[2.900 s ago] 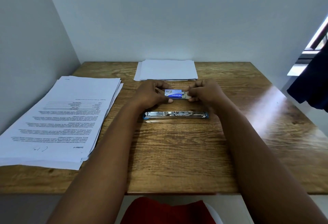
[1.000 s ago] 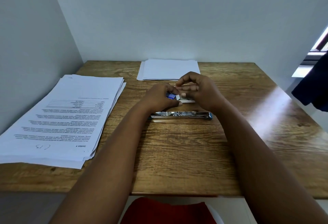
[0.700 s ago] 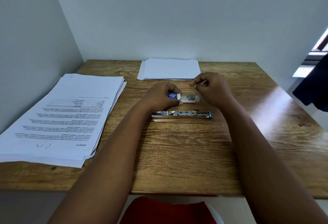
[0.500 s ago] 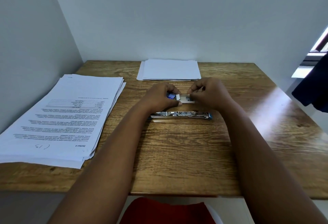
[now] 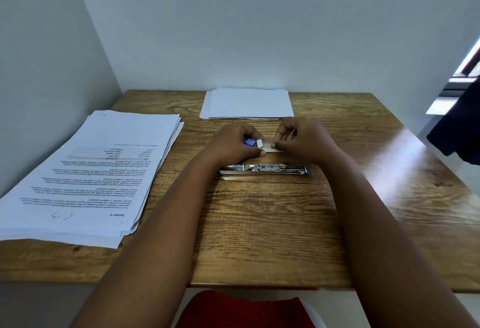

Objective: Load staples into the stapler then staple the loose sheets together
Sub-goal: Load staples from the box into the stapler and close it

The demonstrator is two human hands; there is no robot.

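The stapler (image 5: 263, 170) lay flat on the wooden table (image 5: 272, 224), opened out long and shiny, with a bit of blue at each end. Just behind the stapler, both hands met over a little box of staples (image 5: 250, 142). The left hand (image 5: 235, 143) had its fingers curled shut around the blue part of the box, with the thumb pressed along the front. A white tray (image 5: 267, 146) stuck out of the box toward the right. The right hand (image 5: 302, 139) pinched the far end of that tray between thumb and fingertips (the other fingers were bent up above it). I could not see any staples inside the tray. Neither hand touched the stapler.

Further behind the stapler, near the wall, sat a neat pile of blank sheets (image 5: 248, 103). Well to the left of the stapler lay a thick stack of printed pages (image 5: 98, 172), with the words upside down.
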